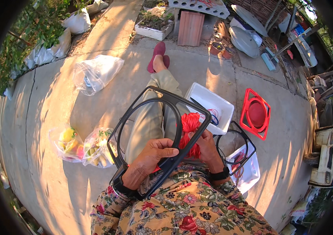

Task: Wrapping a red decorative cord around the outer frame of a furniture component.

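L hand [159,154] grasping blk frame [179,127], thumb atop. R hand [207,147] grasping red cord bundle [190,123], exact finger hold part hid. Bundle just R of L grip, R hand nearer, behind frame's R bar; bundle axis approx up-down, frame's upper R–lower L

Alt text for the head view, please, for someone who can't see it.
A person's left hand grips a black frame with a round opening; the right hand holds a red cord bundle. Around them on concrete are a red frame, white boxes and plastic bags.
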